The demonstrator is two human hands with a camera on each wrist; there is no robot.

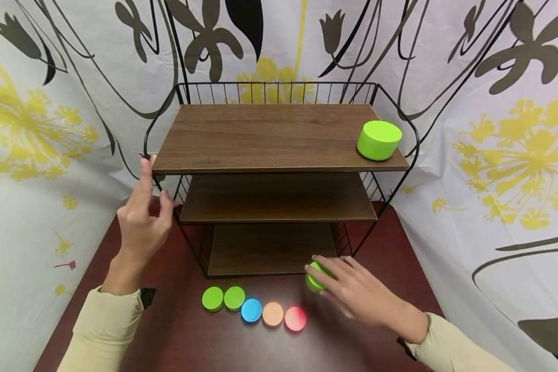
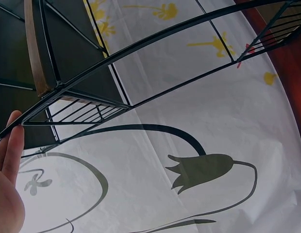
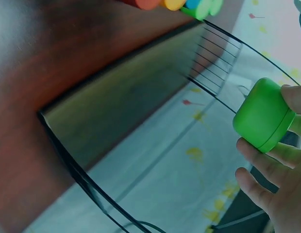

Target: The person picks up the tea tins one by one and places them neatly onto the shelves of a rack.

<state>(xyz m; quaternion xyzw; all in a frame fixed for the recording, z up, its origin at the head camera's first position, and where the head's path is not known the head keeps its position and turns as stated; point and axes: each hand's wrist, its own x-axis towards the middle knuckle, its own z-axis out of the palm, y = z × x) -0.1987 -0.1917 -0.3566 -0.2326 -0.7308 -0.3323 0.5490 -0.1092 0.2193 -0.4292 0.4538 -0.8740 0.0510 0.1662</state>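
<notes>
My right hand (image 1: 360, 289) holds a small green lidded round container (image 3: 259, 114) between thumb and fingers, close before the rack's bottom shelf (image 1: 272, 250). At the left side of the black wire rack (image 1: 180, 232), my left hand (image 1: 141, 227) touches the frame with extended fingers (image 2: 14, 150). To the left of the right hand, two green round containers (image 1: 223, 298), a blue one (image 1: 251, 311), an orange one (image 1: 273, 314) and a red one (image 1: 295, 319) sit in a bent row on the table. A larger green container (image 1: 379, 140) stands on the top shelf's right end.
The rack has three brown wooden shelves, among them the top shelf (image 1: 265, 137) and the middle shelf (image 1: 279, 199). It stands on a dark red table (image 1: 176, 330). A white floral curtain (image 1: 488, 170) hangs behind and at both sides.
</notes>
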